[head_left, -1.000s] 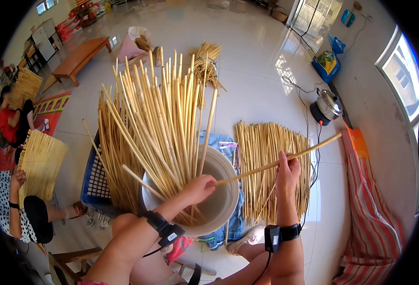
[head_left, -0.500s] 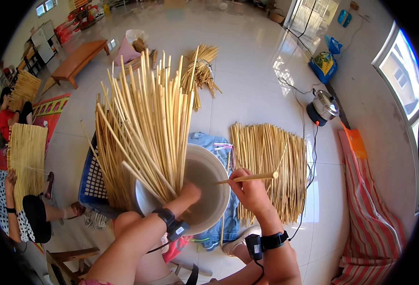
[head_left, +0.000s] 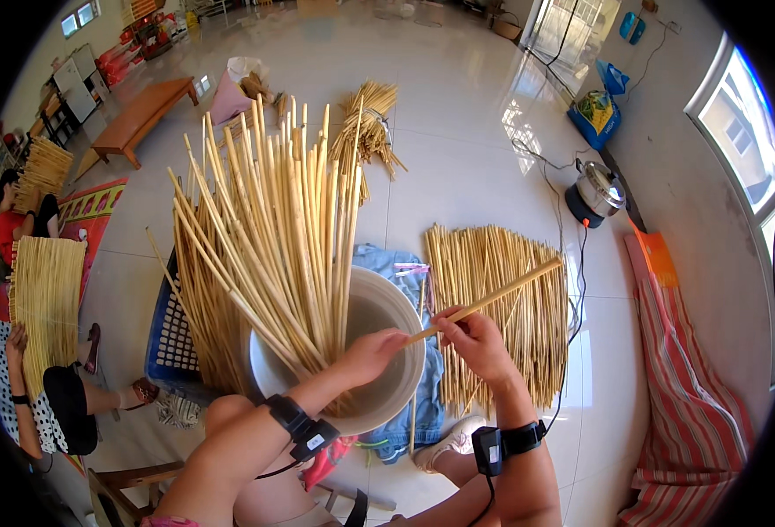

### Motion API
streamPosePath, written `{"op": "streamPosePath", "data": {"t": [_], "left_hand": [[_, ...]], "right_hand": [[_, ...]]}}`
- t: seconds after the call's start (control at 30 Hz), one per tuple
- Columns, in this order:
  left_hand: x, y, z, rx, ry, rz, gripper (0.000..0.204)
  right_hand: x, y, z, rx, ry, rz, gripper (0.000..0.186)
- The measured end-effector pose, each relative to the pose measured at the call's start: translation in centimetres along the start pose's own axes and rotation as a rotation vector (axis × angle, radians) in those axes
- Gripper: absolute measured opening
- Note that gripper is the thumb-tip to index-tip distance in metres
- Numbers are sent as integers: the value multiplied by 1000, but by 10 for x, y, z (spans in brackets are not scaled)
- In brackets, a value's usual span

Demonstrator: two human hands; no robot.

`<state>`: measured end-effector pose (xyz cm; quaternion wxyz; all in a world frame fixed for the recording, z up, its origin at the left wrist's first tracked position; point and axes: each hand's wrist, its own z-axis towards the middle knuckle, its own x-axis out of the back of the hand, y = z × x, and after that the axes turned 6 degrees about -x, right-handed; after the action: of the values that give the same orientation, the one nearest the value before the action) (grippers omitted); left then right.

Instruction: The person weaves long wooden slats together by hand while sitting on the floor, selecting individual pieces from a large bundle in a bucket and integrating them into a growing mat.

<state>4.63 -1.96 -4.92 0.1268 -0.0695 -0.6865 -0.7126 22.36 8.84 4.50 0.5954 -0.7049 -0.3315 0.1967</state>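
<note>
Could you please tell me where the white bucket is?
In the head view, the white bucket sits just below and left of centre, between the blue plastic basket on its left and the flat layer of stalks on its right.

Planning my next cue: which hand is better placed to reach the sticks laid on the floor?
Probably the right hand: in view it overlaps the floor sticks, though it grips the held stick. The left hand is over the bucket, farther from them.
</note>
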Motion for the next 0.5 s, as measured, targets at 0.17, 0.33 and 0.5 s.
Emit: {"op": "streamPosePath", "data": {"t": [0.17, 0.33, 0.5], "left_hand": [[0, 33, -1, -36, -60, -48, 22], [-1, 42, -3, -87, 54, 9, 19], [-1, 45, -4, -56, 131, 90, 25]], "right_hand": [[-7, -8, -2, -26, 26, 92, 18], [-13, -11, 3, 15, 119, 109, 17], [-18, -7, 5, -11, 93, 152, 16]]}}
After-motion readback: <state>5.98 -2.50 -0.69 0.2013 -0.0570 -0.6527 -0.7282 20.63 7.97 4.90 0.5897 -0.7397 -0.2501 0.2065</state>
